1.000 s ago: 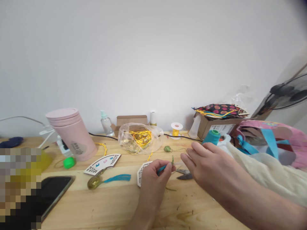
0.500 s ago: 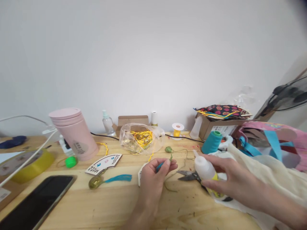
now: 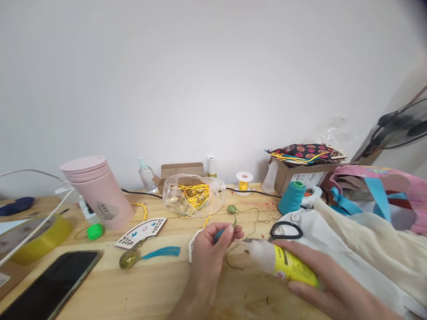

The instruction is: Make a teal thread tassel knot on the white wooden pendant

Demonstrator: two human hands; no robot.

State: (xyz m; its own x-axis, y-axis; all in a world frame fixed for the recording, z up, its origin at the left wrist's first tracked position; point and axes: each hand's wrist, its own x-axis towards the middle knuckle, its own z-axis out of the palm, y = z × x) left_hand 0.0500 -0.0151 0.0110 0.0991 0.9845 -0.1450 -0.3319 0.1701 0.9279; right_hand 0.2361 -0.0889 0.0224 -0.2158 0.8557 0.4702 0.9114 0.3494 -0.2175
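My left hand (image 3: 211, 253) is closed in a pinch on a blue tassel (image 3: 218, 235), most of it hidden by the fingers. A green thread end (image 3: 235, 220) stands up from the fingertips. In my right hand (image 3: 328, 282) is a squeeze bottle (image 3: 295, 265) with a yellow label, tipped nearly flat, its spout toward the left hand's fingertips. Whether the spout touches the thread I cannot tell. Behind the bottle lie scissors (image 3: 287, 223), partly covered. A fan-shaped charm (image 3: 142, 232) with a gold bell (image 3: 129, 258) and blue tassel rests to the left.
A pink tumbler (image 3: 102, 195), a phone (image 3: 50, 284) and yellow tape (image 3: 43, 240) stand or lie at left. Behind my hands are a plastic bag of yellow cords (image 3: 193, 195), a green thread ball (image 3: 231, 208) and a teal thread cone (image 3: 292, 198). White cloth (image 3: 320, 244) covers the right side.
My right hand has tipped the bottle from near upright to nearly level and brought its spout left, close to my left hand. The left hand keeps its pinch. The view has shifted slightly.
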